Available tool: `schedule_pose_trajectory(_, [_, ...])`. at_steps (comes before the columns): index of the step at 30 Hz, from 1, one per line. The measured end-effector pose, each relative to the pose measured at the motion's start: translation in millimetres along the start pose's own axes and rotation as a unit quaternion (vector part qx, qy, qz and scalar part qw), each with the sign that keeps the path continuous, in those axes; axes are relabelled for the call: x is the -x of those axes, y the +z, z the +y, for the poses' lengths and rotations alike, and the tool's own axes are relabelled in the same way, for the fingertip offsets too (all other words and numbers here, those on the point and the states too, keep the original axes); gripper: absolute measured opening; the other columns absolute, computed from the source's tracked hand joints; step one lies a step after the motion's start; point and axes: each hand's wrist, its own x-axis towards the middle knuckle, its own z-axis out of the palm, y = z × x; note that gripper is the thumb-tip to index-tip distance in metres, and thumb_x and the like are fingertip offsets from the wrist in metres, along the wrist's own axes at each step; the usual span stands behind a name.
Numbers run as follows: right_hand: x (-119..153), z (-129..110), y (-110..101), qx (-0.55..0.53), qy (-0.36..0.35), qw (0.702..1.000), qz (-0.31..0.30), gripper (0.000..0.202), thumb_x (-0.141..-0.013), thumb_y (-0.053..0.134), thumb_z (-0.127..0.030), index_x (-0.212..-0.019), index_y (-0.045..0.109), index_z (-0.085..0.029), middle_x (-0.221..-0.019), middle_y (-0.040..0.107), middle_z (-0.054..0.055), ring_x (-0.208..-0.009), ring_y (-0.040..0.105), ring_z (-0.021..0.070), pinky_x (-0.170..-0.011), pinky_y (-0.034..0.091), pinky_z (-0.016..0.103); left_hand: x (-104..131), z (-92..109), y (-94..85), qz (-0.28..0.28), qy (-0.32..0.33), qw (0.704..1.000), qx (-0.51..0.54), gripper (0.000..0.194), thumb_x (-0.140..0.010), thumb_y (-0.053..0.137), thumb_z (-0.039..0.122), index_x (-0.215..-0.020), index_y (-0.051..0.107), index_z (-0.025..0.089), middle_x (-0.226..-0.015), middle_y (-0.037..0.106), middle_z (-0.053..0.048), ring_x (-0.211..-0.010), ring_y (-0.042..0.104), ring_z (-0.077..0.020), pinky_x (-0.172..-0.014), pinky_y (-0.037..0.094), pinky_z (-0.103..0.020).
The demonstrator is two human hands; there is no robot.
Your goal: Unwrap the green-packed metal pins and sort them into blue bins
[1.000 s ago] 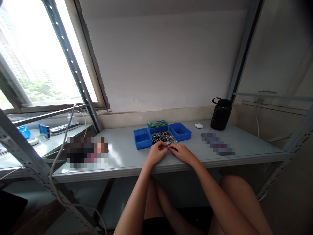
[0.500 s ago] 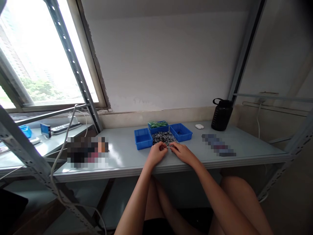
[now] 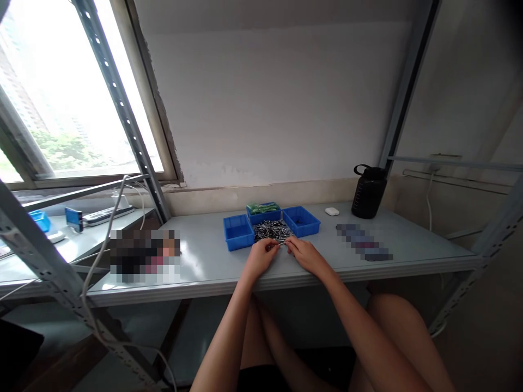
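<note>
Both hands meet over the front of a pile of small metal pieces (image 3: 272, 230), dark and silvery, on the grey table (image 3: 200, 261). My left hand (image 3: 262, 254) is closed, its fingertips pinching one end of a thin metal piece (image 3: 281, 243). The fingertips of my right hand (image 3: 301, 251) are closed at the other end of that piece. Left of the pile is a blue bin (image 3: 238, 232) with nothing visible inside. Behind it stands a blue bin (image 3: 265, 217) holding green packets (image 3: 262, 208). On the right, another blue bin (image 3: 301, 221) has a few dark bits in it.
A black bottle (image 3: 369, 192) stands at the back right, near a small white case (image 3: 332, 211). Blurred items lie on the table at left (image 3: 143, 256) and right (image 3: 364, 243). A white cable (image 3: 87, 277) hangs by the metal post at left.
The fingertips of my hands are slightly farther apart, with the thin metal piece showing more plainly between them. The whole view has shifted a little.
</note>
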Motion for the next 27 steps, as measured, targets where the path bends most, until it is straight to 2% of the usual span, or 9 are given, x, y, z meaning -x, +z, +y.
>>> schedule_pose_trajectory(8, [1.3,-0.4,-0.6,0.006,0.015,1.000,0.018,0.023,-0.089,0.040,-0.029,-0.103,0.058,-0.023,-0.097,0.066,0.006,-0.089,0.060,0.0214,-0.075,0.041,0.029,-0.4,-2.1,0.5,0.027,-0.001,0.999,-0.018,0.019,-0.079,0.051,0.023,-0.088,0.067,0.018,-0.088,0.069,-0.004,-0.078,0.061,-0.0178,-0.073,0.046,-0.028])
schedule_pose_trajectory(27, [1.8,-0.9,0.7,0.025,-0.007,1.000,0.005,0.023,-0.091,0.037,-0.029,-0.086,0.058,-0.021,-0.084,0.065,0.003,-0.076,0.058,0.0177,-0.067,0.037,0.026,-0.3,-7.6,2.5,0.005,-0.004,1.000,0.001,0.019,-0.079,0.050,0.022,-0.088,0.066,0.018,-0.088,0.069,-0.003,-0.079,0.062,-0.0173,-0.072,0.046,-0.026])
